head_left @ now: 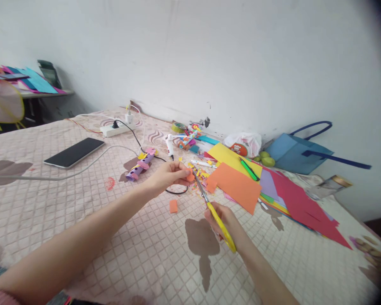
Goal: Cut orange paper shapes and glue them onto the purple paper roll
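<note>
My left hand (171,177) pinches a small orange paper piece (191,174) near the middle of the view. My right hand (224,220) is closed around the yellow handles of the scissors (220,221), whose blades point up and left and meet the edge of that piece. Below my left hand a small orange rectangle (173,206) lies on the patterned cloth. Paper scraps (203,173) are scattered just behind the blades. To the right lies a large orange sheet (238,186) overlapping a yellow sheet (224,154).
A purple decorated roll (141,165), glue gun (169,146), black tablet (76,152) and power strip (117,128) are left and behind. A green cutter (249,169), red sheets (305,203) and blue bag (296,152) are at right. Cables cross the cloth.
</note>
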The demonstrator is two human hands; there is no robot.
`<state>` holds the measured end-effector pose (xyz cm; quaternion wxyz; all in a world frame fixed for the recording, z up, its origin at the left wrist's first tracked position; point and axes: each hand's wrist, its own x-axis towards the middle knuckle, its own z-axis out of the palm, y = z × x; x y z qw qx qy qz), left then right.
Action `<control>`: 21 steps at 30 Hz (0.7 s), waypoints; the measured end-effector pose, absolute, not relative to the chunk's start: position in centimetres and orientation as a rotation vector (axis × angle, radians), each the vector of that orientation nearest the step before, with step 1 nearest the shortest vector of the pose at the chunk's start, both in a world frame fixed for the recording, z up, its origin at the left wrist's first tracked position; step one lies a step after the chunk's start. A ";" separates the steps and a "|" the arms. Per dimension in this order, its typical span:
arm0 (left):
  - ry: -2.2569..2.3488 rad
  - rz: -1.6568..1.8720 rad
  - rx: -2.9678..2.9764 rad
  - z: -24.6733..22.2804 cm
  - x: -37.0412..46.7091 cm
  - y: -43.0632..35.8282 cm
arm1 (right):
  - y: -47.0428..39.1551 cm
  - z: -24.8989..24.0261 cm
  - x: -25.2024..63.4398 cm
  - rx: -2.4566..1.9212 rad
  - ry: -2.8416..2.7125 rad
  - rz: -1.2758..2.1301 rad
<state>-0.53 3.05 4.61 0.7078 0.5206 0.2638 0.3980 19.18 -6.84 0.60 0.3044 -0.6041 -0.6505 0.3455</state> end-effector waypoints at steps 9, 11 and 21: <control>0.586 0.889 1.149 4.4 -0.5 3.2 | -6.9 1.2 19.0 -1.610 -1.720 0.936; 0.577 0.889 1.148 4.4 -0.5 3.3 | -7.0 1.3 18.9 -1.610 -1.717 0.942; 0.604 0.884 1.153 4.4 -0.6 3.4 | -6.9 0.7 19.3 -1.635 -1.701 0.949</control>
